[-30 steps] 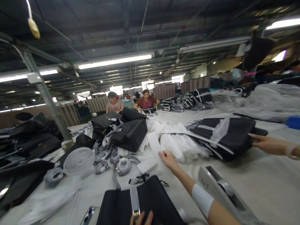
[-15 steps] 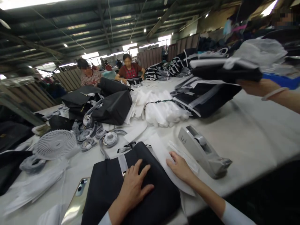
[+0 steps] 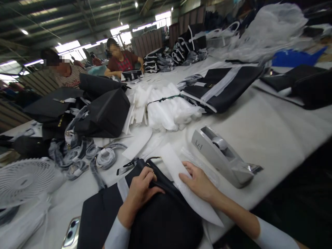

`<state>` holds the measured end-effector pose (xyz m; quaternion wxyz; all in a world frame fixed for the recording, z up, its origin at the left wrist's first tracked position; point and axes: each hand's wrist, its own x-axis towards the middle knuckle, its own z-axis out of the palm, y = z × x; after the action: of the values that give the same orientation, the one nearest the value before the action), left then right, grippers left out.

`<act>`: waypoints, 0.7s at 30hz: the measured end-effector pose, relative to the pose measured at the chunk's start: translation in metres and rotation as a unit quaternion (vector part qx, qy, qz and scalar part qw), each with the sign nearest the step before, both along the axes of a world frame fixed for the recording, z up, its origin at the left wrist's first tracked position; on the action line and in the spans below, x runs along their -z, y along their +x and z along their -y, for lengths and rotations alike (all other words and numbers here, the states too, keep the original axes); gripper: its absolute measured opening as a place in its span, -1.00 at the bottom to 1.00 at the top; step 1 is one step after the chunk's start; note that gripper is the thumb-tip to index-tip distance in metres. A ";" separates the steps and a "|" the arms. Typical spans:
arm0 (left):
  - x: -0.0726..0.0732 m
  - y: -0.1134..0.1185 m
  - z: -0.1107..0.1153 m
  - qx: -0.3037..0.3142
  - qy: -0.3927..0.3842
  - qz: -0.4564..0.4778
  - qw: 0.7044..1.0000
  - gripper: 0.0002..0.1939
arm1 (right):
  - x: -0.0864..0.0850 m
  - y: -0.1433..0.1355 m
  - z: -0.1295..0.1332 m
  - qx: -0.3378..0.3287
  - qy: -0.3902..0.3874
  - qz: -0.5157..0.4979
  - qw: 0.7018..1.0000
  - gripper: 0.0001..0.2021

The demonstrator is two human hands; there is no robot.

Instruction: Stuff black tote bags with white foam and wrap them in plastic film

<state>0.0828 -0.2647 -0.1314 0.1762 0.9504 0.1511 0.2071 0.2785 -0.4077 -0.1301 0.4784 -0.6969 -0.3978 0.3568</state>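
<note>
Left hand: partly closed, fingers bent over the upper edge of the black bag, thumb on its near side; the bag lies beneath and about this hand. Right hand: closed on the white foam strip, which runs beneath its fingers alongside the bag. Tape dispenser: just beyond the right hand, untouched. Phone: left of the left hand.

The near left corner of the table falls outside the picture; the lower border also truncates the phone and the black bag. Left hand fingertips are concealed at the bag's fold. Hub lettering on the fan is illegible.
</note>
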 end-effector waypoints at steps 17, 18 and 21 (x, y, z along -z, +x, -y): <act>0.007 -0.006 0.004 -0.018 0.133 0.184 0.974 -0.60 | -0.043 -0.013 -0.030 -0.097 -0.132 0.244 0.956 -0.76; 0.008 -0.006 0.004 -0.020 0.130 0.184 0.974 -0.60 | -0.040 -0.016 -0.037 -0.098 -0.126 0.250 0.955 -0.77; 0.011 -0.006 0.002 -0.029 0.122 0.185 0.975 -0.59 | -0.030 -0.027 -0.058 -0.146 -0.100 0.253 0.951 -0.80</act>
<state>0.0768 -0.2671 -0.1428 0.0774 0.9051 0.1170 0.4015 0.2518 -0.3499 -0.1003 0.2329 -0.7424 -0.5657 0.2731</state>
